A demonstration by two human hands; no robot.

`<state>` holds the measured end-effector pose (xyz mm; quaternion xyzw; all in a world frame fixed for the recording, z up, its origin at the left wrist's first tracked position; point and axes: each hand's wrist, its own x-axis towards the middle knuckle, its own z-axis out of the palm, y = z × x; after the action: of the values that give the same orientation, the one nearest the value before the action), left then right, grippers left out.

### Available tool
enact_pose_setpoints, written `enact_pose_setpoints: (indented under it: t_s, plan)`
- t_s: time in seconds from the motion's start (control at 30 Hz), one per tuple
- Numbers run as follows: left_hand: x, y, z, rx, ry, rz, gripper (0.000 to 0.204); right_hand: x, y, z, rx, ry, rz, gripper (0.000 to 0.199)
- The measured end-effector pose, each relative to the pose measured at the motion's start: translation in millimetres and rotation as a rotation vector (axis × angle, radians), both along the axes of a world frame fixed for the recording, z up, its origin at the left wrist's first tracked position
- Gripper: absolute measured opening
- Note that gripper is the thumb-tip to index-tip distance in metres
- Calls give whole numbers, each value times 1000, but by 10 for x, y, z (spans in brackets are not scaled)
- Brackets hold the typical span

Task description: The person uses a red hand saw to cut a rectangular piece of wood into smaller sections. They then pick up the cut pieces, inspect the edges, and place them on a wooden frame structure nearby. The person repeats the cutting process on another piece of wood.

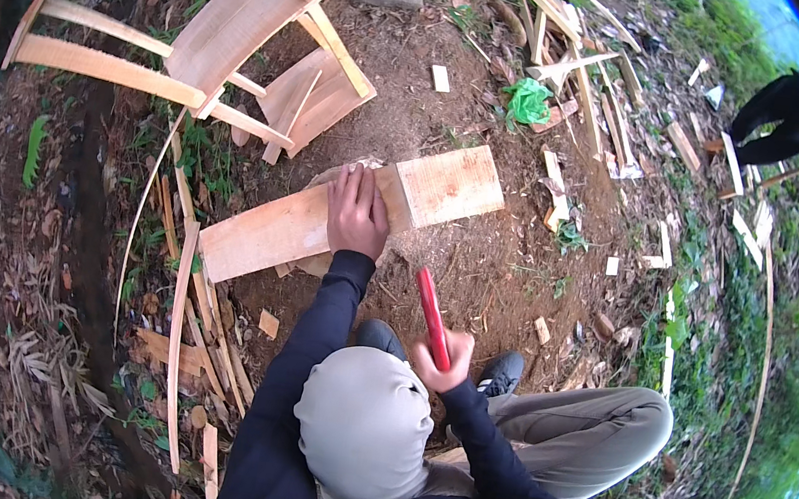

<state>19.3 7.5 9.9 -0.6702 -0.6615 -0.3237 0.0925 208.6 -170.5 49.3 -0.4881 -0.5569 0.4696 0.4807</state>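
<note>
A pale wooden plank (271,231) lies slantwise in front of me, propped on a support mostly hidden beneath it. A line crosses the plank at the right, where a lighter end section (453,188) begins. My left hand (359,212) rests on the plank's middle, fingers laid flat toward the far edge. Below the plank's right part, my right hand (444,358) is closed around a long red bar-shaped tool (433,315). Its kind cannot be made out. The tool points up and slightly left, apart from the plank.
A wooden frame with boards (237,26) stands at the far left. Long strips (177,341) lie beside my left arm. Wood offcuts and a green plastic bag (528,103) are scattered to the right. Another person in dark clothes (791,114) bends at the far right. My knee (362,421) rises nearby.
</note>
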Motion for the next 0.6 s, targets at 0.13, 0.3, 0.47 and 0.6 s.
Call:
enact_pose_setpoints:
  t_s: [0.13,0.3,0.47,0.6]
  plan:
    - [82,-15,-78,-4,-40,69,36,-95,390,271,97,-125,-24,19]
    - [95,23,-19,5,4,-25,35,133,186,164,-11,-88,-1,21]
    - [11,37,-57,7,-26,-53,34,-139,224,411,-43,-24,-16,23]
    - [64,-24,-122,16,-30,-28,34,-223,217,421,-6,-98,-34,23]
